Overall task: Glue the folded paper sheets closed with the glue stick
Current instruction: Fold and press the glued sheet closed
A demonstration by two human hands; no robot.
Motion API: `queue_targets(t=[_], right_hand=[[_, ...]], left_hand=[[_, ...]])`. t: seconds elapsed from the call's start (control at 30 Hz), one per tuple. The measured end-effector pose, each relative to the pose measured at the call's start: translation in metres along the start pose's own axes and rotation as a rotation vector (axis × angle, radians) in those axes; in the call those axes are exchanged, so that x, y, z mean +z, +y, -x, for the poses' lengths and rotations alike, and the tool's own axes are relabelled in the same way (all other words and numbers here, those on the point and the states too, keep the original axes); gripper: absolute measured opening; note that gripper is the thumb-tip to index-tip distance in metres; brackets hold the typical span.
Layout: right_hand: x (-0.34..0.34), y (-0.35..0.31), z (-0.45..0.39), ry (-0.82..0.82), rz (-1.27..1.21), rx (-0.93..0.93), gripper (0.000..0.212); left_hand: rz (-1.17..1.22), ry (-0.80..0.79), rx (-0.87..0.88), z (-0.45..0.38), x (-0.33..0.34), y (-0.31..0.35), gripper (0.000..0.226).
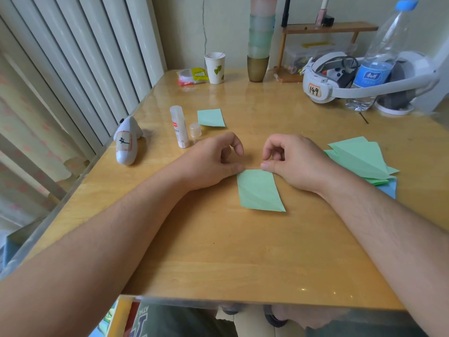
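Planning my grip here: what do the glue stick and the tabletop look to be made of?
Glue stick: seemingly smooth translucent white plastic with a printed label; its cap stands off beside it. Tabletop: light wood grain under a glossy, probably clear cover, judging by reflections and the transparent front edge.

folded sheet [260, 190] table-centre | glue stick [179, 126] behind-left, cap [195, 129] beside | paper stack [362, 159] right

I count two hands on the table, the left hand [213, 159] and the right hand [289, 161]. Two single folded green sheets: one at centre [260, 190], one upper centre-left [211, 117]. One pile of green sheets [359, 159] at right; I cannot tell its count. One glue stick [179, 126], one loose cap [195, 130], one paper cup [215, 68], one water bottle [379, 64].
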State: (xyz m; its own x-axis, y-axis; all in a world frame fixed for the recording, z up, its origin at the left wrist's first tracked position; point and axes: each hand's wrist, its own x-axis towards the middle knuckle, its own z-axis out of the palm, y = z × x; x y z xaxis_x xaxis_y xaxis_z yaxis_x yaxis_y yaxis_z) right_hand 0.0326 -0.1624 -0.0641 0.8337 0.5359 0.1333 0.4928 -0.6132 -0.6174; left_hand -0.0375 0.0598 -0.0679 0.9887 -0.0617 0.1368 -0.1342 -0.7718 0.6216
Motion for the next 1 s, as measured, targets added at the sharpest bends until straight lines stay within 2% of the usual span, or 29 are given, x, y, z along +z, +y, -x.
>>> queue_targets(t=[0.2,0.37,0.43,0.57,0.7,0.8,0.87,1.0], right_hand=[[-0.003,0.004,0.001,-0.022,-0.008,-0.035,0.013],[-0.007,0.002,0.005,-0.104,0.043,-0.077,0.020],[-0.014,-0.001,0.010,-0.153,0.080,-0.083,0.036],[-0.028,-0.007,0.025,-0.319,0.173,-0.114,0.082],[-0.030,-0.010,0.029,-0.409,0.224,-0.154,0.099],[-0.030,-0.010,0.030,-0.450,0.233,-0.177,0.099],[-0.032,-0.008,0.029,-0.441,0.203,-0.174,0.090],[-0.031,0.003,0.020,-0.266,0.031,-0.139,0.063]], left_hand=[[-0.006,0.006,0.005,0.001,0.003,0.001,0.008],[-0.133,-0.056,0.097,0.007,-0.001,0.007,0.030],[-0.133,-0.105,0.125,0.011,-0.003,0.007,0.041],[-0.126,-0.211,0.172,0.022,-0.006,0.011,0.058],[-0.181,-0.270,0.160,0.026,-0.008,0.018,0.068],[-0.187,-0.317,0.174,0.030,-0.008,0.025,0.076],[-0.204,-0.350,0.191,0.031,-0.009,0.028,0.078],[-0.176,-0.337,0.214,0.031,-0.011,0.029,0.065]])
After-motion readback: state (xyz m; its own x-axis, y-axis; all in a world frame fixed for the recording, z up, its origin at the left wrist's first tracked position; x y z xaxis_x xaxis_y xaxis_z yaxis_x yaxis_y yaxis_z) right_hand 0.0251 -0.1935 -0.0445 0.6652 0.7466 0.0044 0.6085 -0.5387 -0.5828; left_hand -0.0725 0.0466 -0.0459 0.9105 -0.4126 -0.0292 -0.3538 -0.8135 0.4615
